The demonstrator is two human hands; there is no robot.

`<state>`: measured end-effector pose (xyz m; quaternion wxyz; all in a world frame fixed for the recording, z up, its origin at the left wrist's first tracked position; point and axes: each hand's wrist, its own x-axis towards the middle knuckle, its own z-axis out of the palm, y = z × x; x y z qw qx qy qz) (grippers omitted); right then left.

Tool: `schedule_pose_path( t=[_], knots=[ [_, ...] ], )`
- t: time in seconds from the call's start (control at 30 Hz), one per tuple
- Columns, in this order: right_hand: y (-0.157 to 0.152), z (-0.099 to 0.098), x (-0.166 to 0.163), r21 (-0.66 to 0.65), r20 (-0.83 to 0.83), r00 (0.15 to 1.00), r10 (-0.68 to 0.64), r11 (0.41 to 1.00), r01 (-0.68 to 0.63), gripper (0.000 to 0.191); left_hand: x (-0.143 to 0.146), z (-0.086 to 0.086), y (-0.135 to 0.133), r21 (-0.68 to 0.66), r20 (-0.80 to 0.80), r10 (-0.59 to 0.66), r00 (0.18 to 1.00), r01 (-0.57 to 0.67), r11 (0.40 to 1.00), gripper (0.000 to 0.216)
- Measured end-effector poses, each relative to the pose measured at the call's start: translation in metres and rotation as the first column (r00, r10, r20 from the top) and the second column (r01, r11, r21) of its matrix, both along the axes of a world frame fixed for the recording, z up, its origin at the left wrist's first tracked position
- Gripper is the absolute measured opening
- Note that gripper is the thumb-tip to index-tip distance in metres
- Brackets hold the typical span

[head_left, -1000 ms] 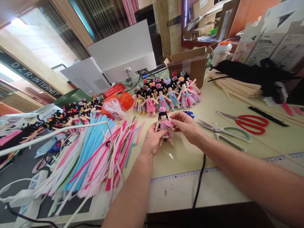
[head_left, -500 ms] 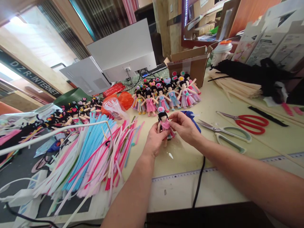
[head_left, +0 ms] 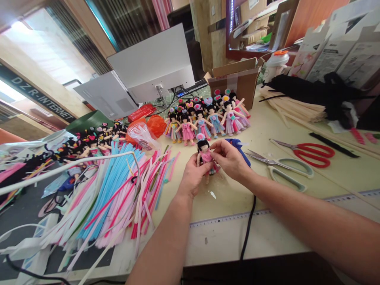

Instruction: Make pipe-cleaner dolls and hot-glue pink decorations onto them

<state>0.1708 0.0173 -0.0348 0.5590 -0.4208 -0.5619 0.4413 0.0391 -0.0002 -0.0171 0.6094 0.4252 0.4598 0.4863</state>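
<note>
A small pipe-cleaner doll [head_left: 205,155] with black hair and a pink dress is held upright just above the table. My left hand [head_left: 192,177] is closed round its lower body from the left. My right hand [head_left: 230,158] pinches the doll's chest and arm from the right. A blue tool [head_left: 239,147] with a black cable lies behind my right hand. A row of finished dolls [head_left: 208,118] stands farther back.
A heap of pink, blue and white pipe cleaners [head_left: 115,190] fills the left. More dolls [head_left: 95,142] lie beyond it. Two pairs of scissors, grey [head_left: 282,164] and red [head_left: 311,149], lie to the right. A cardboard box [head_left: 237,81] and a monitor [head_left: 154,65] stand at the back.
My right hand has closed in onto the doll's chest, and both hands hold it a little farther from me. The blue tool now shows behind my right hand.
</note>
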Motion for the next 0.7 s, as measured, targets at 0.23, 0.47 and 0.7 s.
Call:
schedule_pose_path(
  t=[0.23, 0.47, 0.7],
  knots=[
    [0.0008, -0.0030, -0.0003, 0.028, 0.035, 0.999, -0.009, 1.000, 0.008, 0.015, 0.0007, 0.0008, 0.0012, -0.024, 0.027, 0.008, 1.000, -0.008, 1.000, 0.043],
    [0.0032, -0.0064, 0.0011, 0.024, 0.070, 0.997, 0.009, 1.000, -0.011, 0.015, 0.0013, -0.0020, 0.0026, -0.003, 0.026, 0.044, 0.999, -0.044, 0.999, 0.037],
    [0.0034, -0.0084, 0.0001, 0.003, 0.087, 0.996, 0.009, 1.000, -0.009, 0.021, 0.0019, -0.0039, 0.0039, 0.007, -0.006, 0.079, 0.997, -0.079, 0.997, 0.026]
  ],
)
